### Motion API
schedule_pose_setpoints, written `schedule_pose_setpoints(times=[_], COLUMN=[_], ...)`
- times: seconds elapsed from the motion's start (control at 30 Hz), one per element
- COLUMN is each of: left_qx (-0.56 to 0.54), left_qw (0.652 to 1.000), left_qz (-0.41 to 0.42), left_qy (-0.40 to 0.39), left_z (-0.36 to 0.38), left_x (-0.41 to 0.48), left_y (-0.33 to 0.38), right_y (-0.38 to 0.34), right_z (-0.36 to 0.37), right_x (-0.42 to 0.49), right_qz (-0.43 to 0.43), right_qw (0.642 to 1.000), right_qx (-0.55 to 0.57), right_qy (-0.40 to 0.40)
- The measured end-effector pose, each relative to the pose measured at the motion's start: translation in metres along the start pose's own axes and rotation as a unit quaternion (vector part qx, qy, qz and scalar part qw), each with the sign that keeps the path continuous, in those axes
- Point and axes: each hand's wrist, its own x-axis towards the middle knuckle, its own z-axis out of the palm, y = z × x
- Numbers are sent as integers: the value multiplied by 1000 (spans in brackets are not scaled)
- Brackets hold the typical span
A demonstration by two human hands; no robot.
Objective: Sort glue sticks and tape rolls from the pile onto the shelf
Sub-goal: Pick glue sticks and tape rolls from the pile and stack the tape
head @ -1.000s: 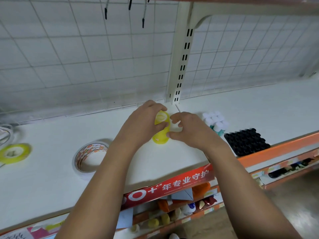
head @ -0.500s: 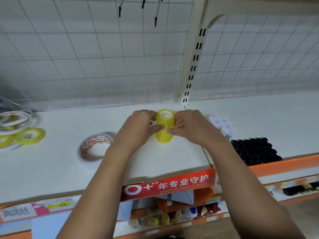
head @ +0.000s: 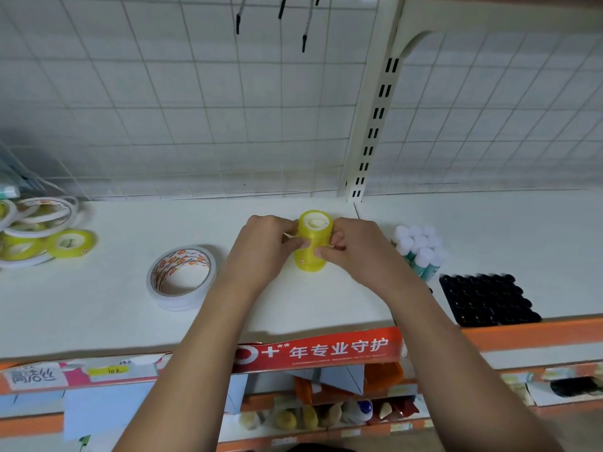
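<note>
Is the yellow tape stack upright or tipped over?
Upright: the yellow tape stack stands on end on the shelf, its white core opening facing up.

Both hands pinch an upright yellow tape stack (head: pixel 310 264) on the shelf (head: pixel 98 305): left hand (head: pixel 261 246) at its 9 o'clock, right hand (head: pixel 355 246) at 3. A white roll (head: pixel 177 261) lies flat at 8 o'clock, glue sticks (head: pixel 419 252) stand at 3, and a tape pile (head: pixel 32 236) lies far out at 9.
</note>
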Motion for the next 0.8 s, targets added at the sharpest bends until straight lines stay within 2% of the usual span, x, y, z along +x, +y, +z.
schedule_pose_setpoints(times=[0.2,0.3,0.43,0.6,0.8], left_qx=[-55,-80,-13,74,131], left_qw=[998,995,995,987,958], left_qz=[-14,-44,-70,-90,-184], left_qy=[25,47,71,114,177], left_z=[6,9,9,-11,-53], left_x=[-8,-15,-30,-67,-120], left_y=[4,5,2,-6,-35], right_y=[4,6,6,-31,-91], right_z=[5,5,5,24,63], right_x=[-2,-9,-30,-34,-21], right_qz=[-14,-15,-15,-96,-205], right_qw=[1000,998,993,989,974], right_qx=[-2,-60,-117,-70,-25], right_qy=[16,7,-22,-85,-88])
